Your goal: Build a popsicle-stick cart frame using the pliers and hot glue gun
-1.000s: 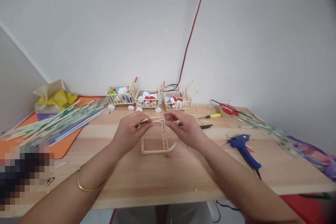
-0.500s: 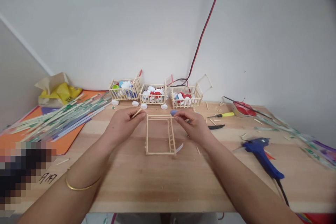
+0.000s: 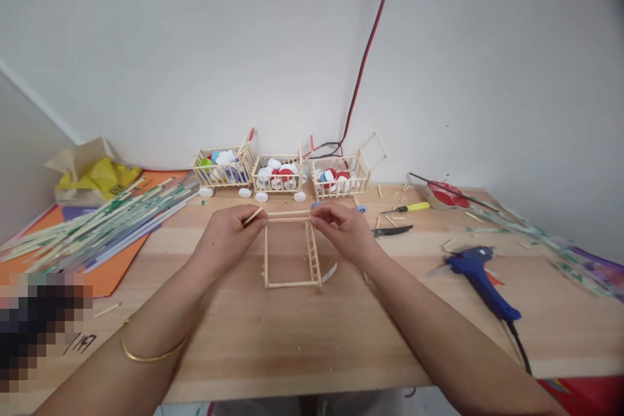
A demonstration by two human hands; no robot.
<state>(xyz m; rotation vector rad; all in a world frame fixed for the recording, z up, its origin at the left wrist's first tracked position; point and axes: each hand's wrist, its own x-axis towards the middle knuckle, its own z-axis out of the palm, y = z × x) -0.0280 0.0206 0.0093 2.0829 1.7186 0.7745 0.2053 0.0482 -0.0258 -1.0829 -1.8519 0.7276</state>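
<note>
A small frame of thin wooden sticks [image 3: 288,253] stands on the wooden table [image 3: 312,331] in front of me, with a ladder-like side on its right. My left hand [image 3: 228,238] pinches a short loose stick [image 3: 254,214] and touches the frame's top left corner. My right hand [image 3: 341,229] pinches the frame's top right corner. A thin stick runs between both hands along the top of the frame.
Three stick carts [image 3: 280,175] filled with coloured bottle caps line the wall. A pile of long sticks [image 3: 97,224] and orange paper lie left. A blue glue gun [image 3: 475,273], a yellow-handled tool [image 3: 409,207], a black blade [image 3: 392,231] and red tape [image 3: 443,195] lie right.
My hands stayed at the frame's top corners with small shifts. The camera view swung a little, so everything moved slightly in the picture.
</note>
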